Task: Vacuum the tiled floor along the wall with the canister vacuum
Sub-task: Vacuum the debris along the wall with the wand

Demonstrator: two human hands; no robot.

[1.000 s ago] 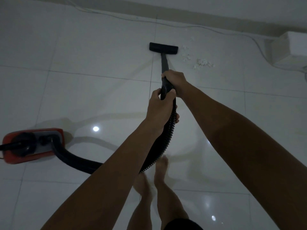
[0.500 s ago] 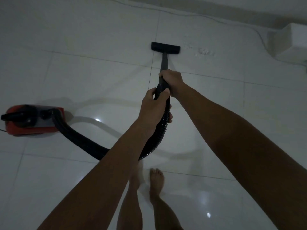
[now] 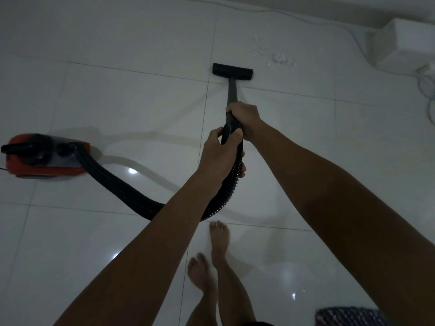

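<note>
A red canister vacuum (image 3: pixel 44 158) sits on the white tiled floor (image 3: pixel 131 95) at the left. Its black ribbed hose (image 3: pixel 122 189) curves right and up to a black wand (image 3: pixel 231 90) ending in a flat black floor nozzle (image 3: pixel 232 71). My right hand (image 3: pixel 246 118) grips the wand's upper end. Just behind it, my left hand (image 3: pixel 220 154) is closed around the ribbed hose. The nozzle rests flat on the tiles, a short way left of and nearer than a scatter of white crumbs (image 3: pixel 277 58) close to the wall.
A white box (image 3: pixel 404 43) stands against the wall at the top right, with white cables (image 3: pixel 426 90) trailing beside it. A thin cord runs along the baseboard (image 3: pixel 294 8). My bare feet (image 3: pixel 211 255) stand below the hose. A dark patterned mat (image 3: pixel 348 316) shows at the bottom right.
The view and I have backed away from the wall, so the nozzle now sits nearer me and farther from the crumbs. The canister appears shifted up and right in view. Both hands keep their grip.
</note>
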